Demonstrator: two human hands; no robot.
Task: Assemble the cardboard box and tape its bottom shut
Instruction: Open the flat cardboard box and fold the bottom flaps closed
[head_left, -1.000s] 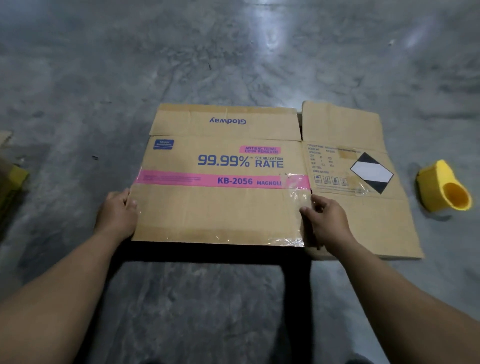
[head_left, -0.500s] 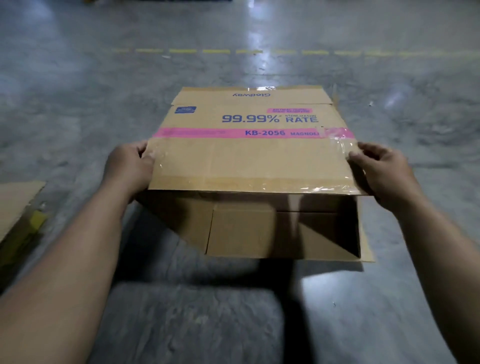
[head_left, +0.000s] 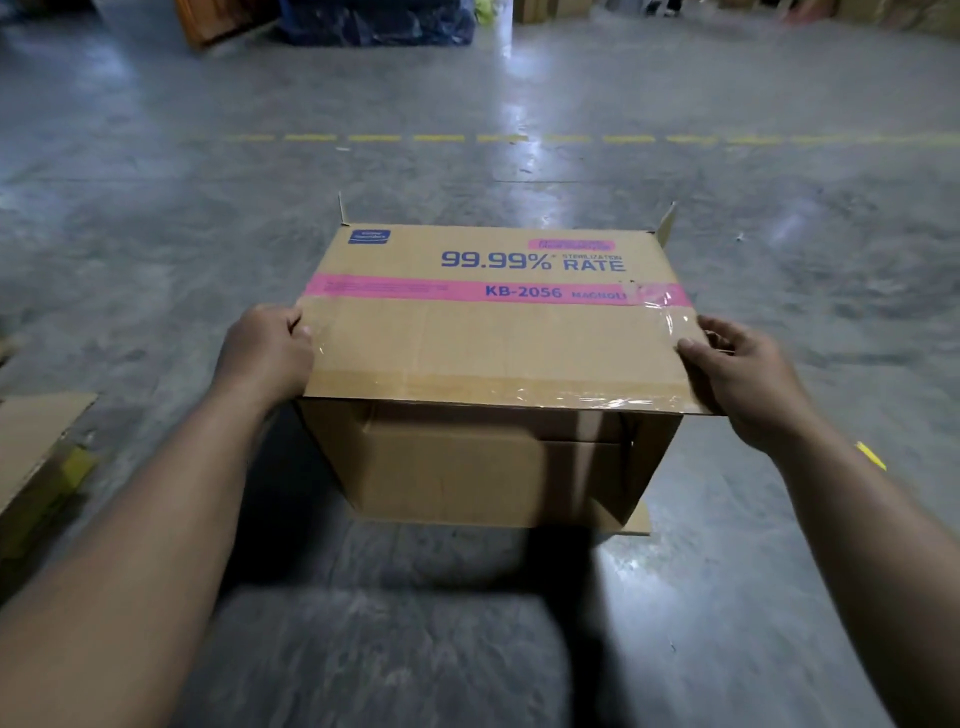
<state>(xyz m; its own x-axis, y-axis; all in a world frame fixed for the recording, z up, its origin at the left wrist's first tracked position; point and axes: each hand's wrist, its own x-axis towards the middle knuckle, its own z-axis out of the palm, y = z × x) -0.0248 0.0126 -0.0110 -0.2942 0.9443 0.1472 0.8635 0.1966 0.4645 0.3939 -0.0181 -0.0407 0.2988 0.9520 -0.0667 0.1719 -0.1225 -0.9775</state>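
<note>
A brown cardboard box (head_left: 493, 332) with a pink stripe and blue print "99.99% RATE" stands opened into a rectangular tube above the concrete floor. Its printed panel faces up and its near end is open, showing the inside. Old clear tape shines along the near edge and right corner. My left hand (head_left: 265, 356) grips the left edge of the top panel. My right hand (head_left: 737, 374) grips the right edge. Flaps stick up at the far corners. No tape roll is in view.
Flat cardboard with a yellow piece (head_left: 36, 457) lies on the floor at the left edge. A small yellow object (head_left: 870, 456) peeks out by my right forearm. A dashed yellow line (head_left: 467, 138) crosses the floor farther off, with stacked goods (head_left: 374, 21) beyond.
The box went from lying flat on the floor to lifted and spread open into a tube. Both hands stayed on its side edges. The view tilted up, and the yellow tape dispenser left the frame.
</note>
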